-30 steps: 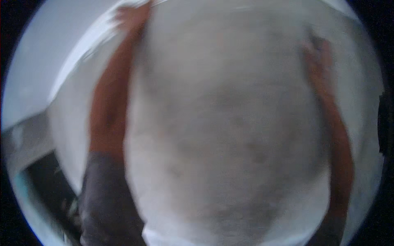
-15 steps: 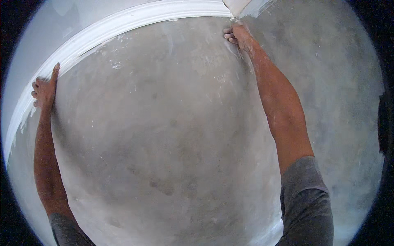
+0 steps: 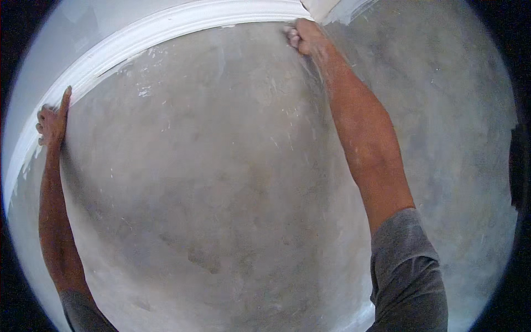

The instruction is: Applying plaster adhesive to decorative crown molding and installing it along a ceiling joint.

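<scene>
A long white crown moulding (image 3: 182, 19) runs along the top of the grey wall, bowed by the lens. Against its left part rests my left hand (image 3: 52, 123), thumb stretched upward and apart from the other fingers, which lie over the moulding. High up by the moulding's right end is my right hand (image 3: 303, 37), its fingers curled in toward the palm and slightly blurred. Whatever those fingers may hold is hidden. The knuckles look dusted with white.
Bare grey plaster wall (image 3: 221, 166) with white smears and darker patches fills most of the view. At the upper right, a pale angled piece (image 3: 321, 8) meets the moulding at the corner. A dark shape (image 3: 517, 166) stands at the far right edge.
My right hand has shifted slightly left and up, closer against the moulding's lower edge, its fingers more tightly curled. My left hand stays on the moulding; the whole view has drifted a little left.
</scene>
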Action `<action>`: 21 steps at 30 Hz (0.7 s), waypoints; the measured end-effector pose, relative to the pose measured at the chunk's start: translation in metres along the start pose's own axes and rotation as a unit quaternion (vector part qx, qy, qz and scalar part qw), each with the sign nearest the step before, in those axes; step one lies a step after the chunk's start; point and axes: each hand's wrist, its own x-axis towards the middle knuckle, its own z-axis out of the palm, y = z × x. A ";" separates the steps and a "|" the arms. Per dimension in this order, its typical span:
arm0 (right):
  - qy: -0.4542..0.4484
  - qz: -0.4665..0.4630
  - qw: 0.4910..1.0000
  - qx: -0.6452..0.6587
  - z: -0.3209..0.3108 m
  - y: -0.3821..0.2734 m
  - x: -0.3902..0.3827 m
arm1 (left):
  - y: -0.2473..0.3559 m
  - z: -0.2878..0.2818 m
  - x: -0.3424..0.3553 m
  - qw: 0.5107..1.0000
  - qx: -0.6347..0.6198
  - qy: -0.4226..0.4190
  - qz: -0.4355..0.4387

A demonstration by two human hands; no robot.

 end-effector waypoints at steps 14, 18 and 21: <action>0.093 -0.101 0.987 -0.078 0.000 0.010 -0.001 | -0.007 0.006 0.003 1.000 0.007 -0.006 0.002; 0.095 -0.085 0.987 -0.101 0.010 0.005 -0.010 | -0.010 -0.002 -0.006 1.000 0.021 0.021 -0.003; 0.092 -0.080 0.985 -0.118 0.002 0.003 0.004 | 0.004 -0.011 -0.017 1.000 0.005 0.020 0.022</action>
